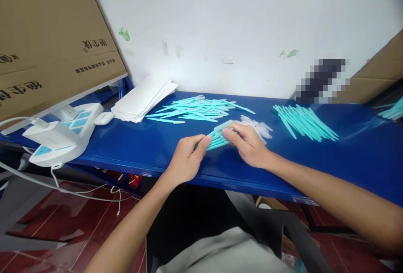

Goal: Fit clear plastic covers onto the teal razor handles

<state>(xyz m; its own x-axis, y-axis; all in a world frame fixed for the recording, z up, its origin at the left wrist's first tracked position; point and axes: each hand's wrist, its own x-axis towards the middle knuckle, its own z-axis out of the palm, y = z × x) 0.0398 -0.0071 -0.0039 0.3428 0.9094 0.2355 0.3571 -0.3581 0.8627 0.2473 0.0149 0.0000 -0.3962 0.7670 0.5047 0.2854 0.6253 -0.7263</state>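
A small bundle of slim turquoise plastic sticks (217, 136) is held between my two hands, above the front part of the blue table (135, 147). My left hand (189, 157) grips the near-left end, thumb on top. At the other end, my right hand (248, 143) pinches the bundle, where a paler, whitish piece lies along the top. Just behind my right hand is a small heap of translucent whitish pieces (260, 128). A loose pile of turquoise sticks (198, 108) lies beyond my hands, and a neater row of sticks (305, 123) lies to the right.
Flat white paper sheets or bags (143, 99) are stacked at the back left. A white power strip (78, 132) with plugged-in chargers and a small white case (104, 118) occupy the left end. A large cardboard box (56, 34) leans there. The white wall (220, 34) borders the back.
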